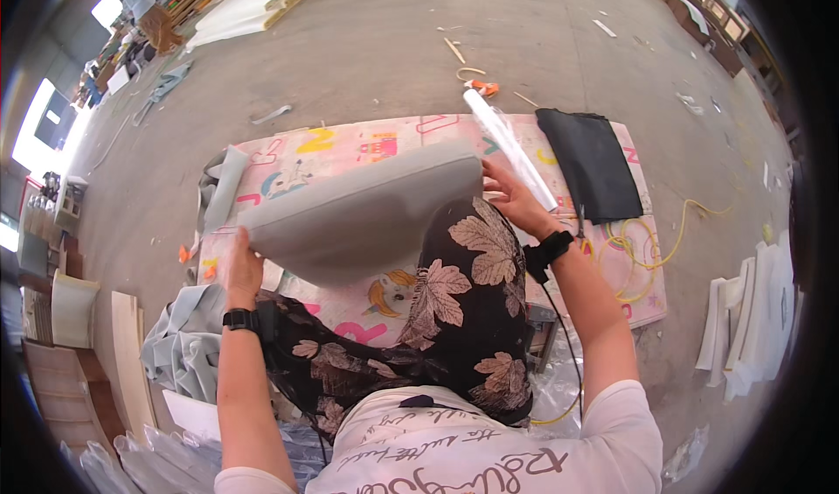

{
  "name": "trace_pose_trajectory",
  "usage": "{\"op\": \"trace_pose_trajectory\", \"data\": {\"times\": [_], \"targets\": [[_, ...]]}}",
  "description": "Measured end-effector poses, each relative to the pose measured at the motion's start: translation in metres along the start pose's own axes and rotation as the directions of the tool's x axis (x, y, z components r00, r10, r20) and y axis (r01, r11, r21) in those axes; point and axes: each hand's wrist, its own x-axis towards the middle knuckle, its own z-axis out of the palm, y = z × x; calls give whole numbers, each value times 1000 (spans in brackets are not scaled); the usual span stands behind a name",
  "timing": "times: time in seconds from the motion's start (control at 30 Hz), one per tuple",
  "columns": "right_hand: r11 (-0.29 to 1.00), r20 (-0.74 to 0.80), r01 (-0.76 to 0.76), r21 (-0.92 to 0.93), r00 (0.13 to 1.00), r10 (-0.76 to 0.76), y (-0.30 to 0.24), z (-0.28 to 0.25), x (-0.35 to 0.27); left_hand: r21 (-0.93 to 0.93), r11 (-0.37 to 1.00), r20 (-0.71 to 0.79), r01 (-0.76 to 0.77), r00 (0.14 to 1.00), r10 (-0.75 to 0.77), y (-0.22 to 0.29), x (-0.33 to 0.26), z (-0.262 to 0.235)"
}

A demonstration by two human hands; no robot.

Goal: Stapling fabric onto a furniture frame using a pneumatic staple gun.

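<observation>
One grey padded piece [358, 210], over the pink-patterned desk [419, 134], long axis slanting near-left to far-right! Left hand [244, 271] holds its left end, right hand [518, 204] its right; black sheet [594, 166] lies farther right.

Pink patterned mat [341, 157], black sheet [594, 166], white roll [511, 149]

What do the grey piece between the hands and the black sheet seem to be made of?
Grey piece: probably matte fabric over padding; a seam-like line crosses its glare-free surface. Black sheet: perhaps fabric or leatherette, dull; no weave is discernible.
</observation>
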Motion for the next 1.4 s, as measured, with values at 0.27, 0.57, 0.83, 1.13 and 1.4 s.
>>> {"op": "trace_pose_trajectory", "data": {"times": [0.27,0.57,0.83,1.13,1.4], "targets": [[1000,98,-11,-16,995,13,19,-12,23,-505,863,-205,9,970,-130,12,-22,25],[947,92,-96,-307,987,129,-68,-18,47,-612,791,-152,-8,983,-107,35,-19,40],[811,221,163,-561,974,-42,-199,49,40,-512,782,-595,-357,803,-23,18,27,47],[771,147,282,-571,959,-242,-176,117,52,469,560,-37,-683,618,785,176,-55,211],[774,270,292,-562,949,-162,-161,157,48,447,581,-263,-680,521,812,155,-8,150]]}}
